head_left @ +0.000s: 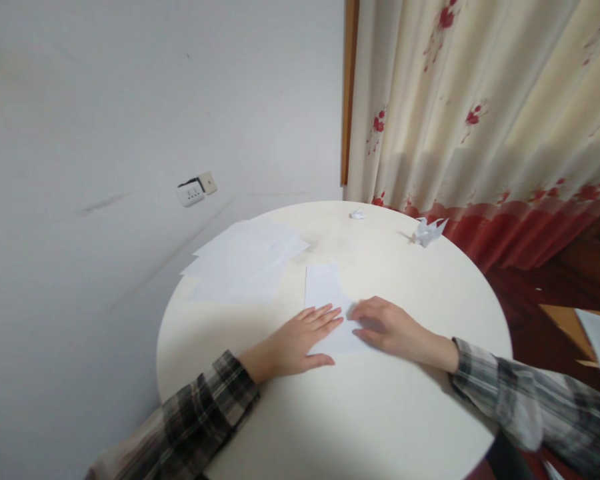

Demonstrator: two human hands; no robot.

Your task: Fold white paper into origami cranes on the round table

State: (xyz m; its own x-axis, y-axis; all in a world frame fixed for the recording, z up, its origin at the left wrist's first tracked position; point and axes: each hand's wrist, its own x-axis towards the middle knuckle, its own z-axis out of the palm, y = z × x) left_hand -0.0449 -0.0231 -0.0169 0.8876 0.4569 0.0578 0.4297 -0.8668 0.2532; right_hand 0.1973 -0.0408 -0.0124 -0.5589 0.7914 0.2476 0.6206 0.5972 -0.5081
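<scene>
A folded white sheet of paper lies on the round white table in front of me. My left hand rests flat across its lower left part, fingers stretched out and thumb apart. At the paper's right side is my right hand, palm down with its fingers bent. A gap shows between its thumb and fingers, and the fingertips are at the paper with no visible grip on it. The paper's lower part is partly hidden by both hands.
Several loose white sheets overlap at the table's left. A folded paper crane stands near the far right edge, and a small crumpled piece of paper lies at the back. Beyond the table are a wall and a flowered curtain.
</scene>
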